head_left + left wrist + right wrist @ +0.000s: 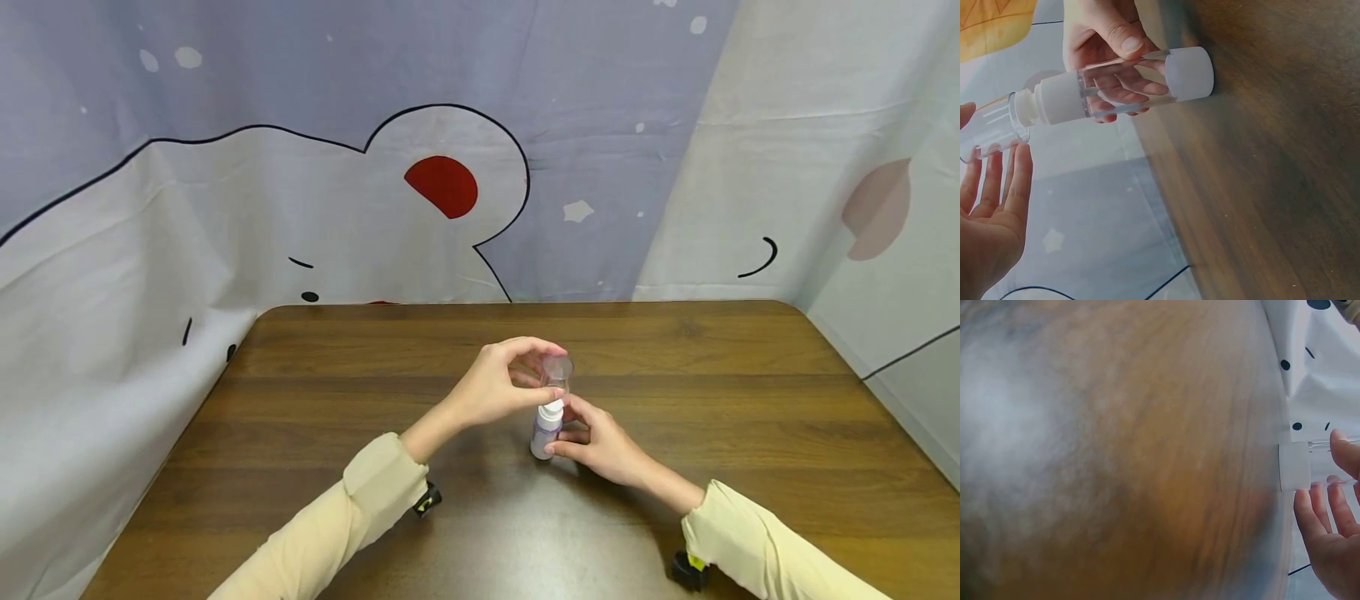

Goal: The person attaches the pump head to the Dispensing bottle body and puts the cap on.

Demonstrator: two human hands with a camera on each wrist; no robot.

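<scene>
A small clear bottle (pixel 1125 84) with a white collar (pixel 1063 99) and a white base (pixel 1191 74) stands upright on the wooden table. My right hand (pixel 603 446) grips its body from the right, thumb on the near side. Above it, my left hand (pixel 498 383) holds a clear cap (pixel 557 371) between thumb and fingers. In the left wrist view, the rim of this cap is at the tip of the white nozzle (pixel 1025 107) on the collar. The right wrist view shows only the bottle's base and part of the right hand.
The brown wooden table (pixel 300 400) reaches back to a patterned curtain (pixel 322 208), which also hangs along the left and right sides. Black wrist devices show below the left sleeve (pixel 386 479) and the right sleeve (pixel 738 529).
</scene>
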